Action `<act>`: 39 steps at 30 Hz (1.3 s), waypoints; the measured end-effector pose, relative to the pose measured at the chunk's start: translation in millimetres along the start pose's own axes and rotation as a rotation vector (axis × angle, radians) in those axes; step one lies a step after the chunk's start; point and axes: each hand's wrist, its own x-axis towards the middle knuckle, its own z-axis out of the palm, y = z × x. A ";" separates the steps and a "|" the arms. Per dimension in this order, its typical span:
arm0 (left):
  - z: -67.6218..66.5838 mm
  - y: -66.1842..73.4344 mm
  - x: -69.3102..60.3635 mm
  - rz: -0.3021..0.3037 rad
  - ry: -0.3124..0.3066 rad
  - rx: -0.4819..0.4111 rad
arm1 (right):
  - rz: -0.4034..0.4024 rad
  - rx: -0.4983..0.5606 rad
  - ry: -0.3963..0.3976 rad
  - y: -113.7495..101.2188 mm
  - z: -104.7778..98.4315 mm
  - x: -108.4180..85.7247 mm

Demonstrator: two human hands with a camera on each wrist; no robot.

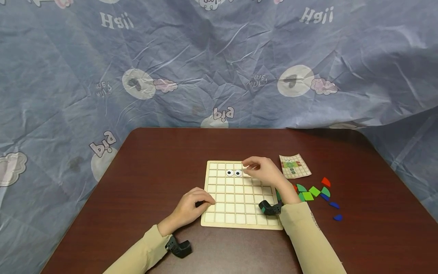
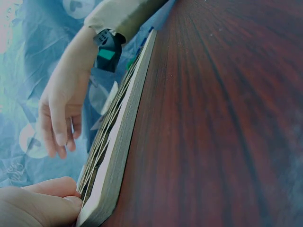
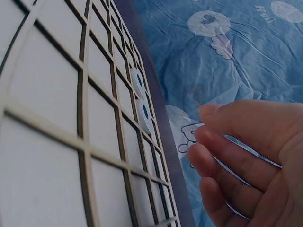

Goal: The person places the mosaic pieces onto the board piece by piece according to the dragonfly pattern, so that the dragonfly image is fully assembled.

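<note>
A light wooden grid board (image 1: 230, 208) lies flat on the table. Two white discs with black centres, like eyes, sit side by side in its upper cells: the left disc (image 1: 227, 174) and the right disc (image 1: 236, 174). My left hand (image 1: 189, 208) rests at the board's left edge, and in the left wrist view its thumb and finger touch the rim. Over the upper right of the board hovers my right hand (image 1: 265, 171), its fingers loosely bent. In the right wrist view nothing lies between the fingertips, and they are apart from the discs (image 3: 144, 116).
Right of the board lies a printed pattern card (image 1: 303, 172). Below it, loose flat pieces are scattered: green squares (image 1: 314, 191), green quarter rounds (image 1: 301, 187), a red quarter round (image 1: 326, 182) and blue pieces (image 1: 338, 217). My right forearm (image 1: 304, 228) covers part of that side. A patterned cloth (image 1: 205, 57) hangs behind the table.
</note>
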 end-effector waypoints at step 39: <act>0.0 -0.4 0.3 -0.015 -0.010 -0.003 | 0.102 -0.035 0.060 64.3 -96.9 -90.0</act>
